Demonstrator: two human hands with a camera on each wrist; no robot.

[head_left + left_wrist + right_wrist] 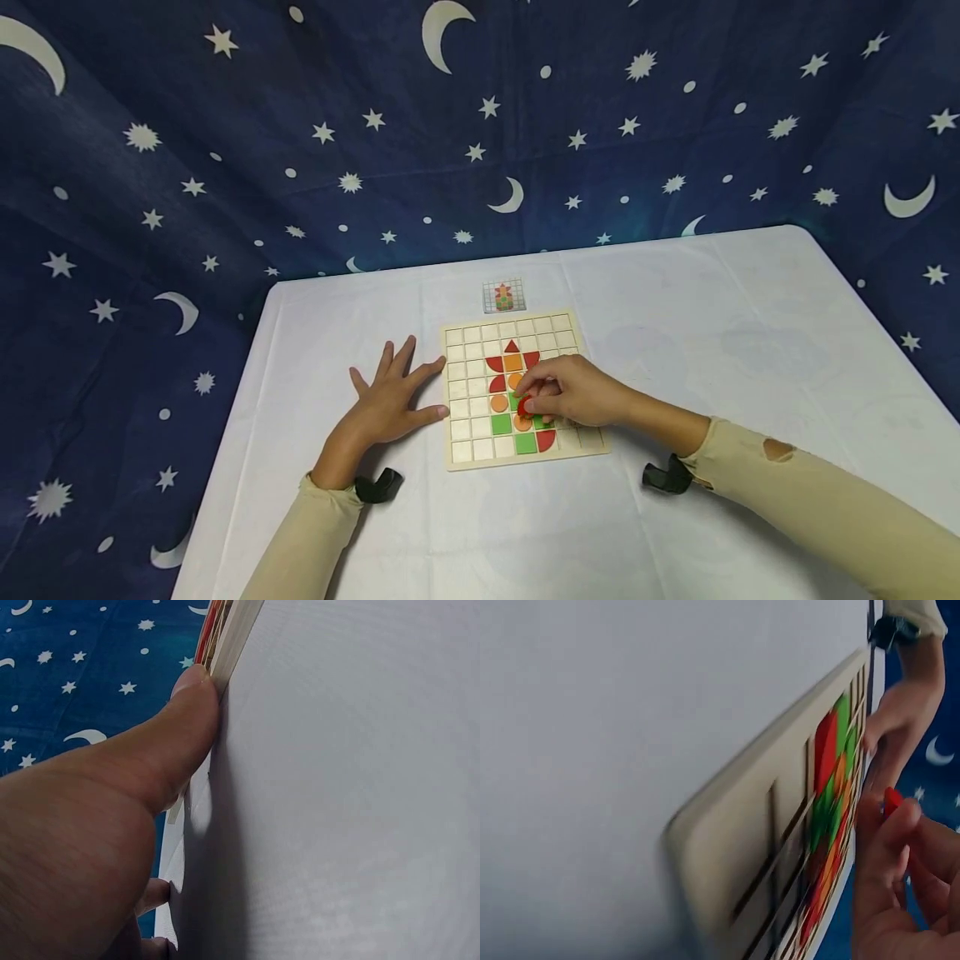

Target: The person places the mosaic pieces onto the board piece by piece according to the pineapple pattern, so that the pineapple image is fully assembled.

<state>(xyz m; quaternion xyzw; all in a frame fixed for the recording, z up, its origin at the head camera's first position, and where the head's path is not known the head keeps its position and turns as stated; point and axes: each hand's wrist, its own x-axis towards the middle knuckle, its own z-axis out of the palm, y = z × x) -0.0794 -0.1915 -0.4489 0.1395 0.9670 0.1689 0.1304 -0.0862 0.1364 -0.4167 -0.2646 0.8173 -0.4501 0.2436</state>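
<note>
A wooden grid board (pixel 461 408) lies on the table with red, orange and green flat pieces in its squares. A red triangle (pixel 512 346) tops the pattern, with an orange square (pixel 512 362) below it; orange discs (pixel 499 403), green squares (pixel 501 424) and red quarter circles (pixel 546 441) sit lower. My right hand (pixel 573 390) is over the board, pinching a small red piece (pixel 892 801) between thumb and fingers. Its full shape is hidden. My left hand (pixel 386 404) lies spread at the board's left side, the thumb (pixel 196 694) touching its edge.
Behind the board lies a small card (pixel 503 296) printed with a coloured grid pattern. A white cloth (pixel 712 333) covers the table. Black straps (pixel 667 475) are on both wrists. A dark blue curtain (pixel 420 200) with moons and stars hangs behind and at the sides.
</note>
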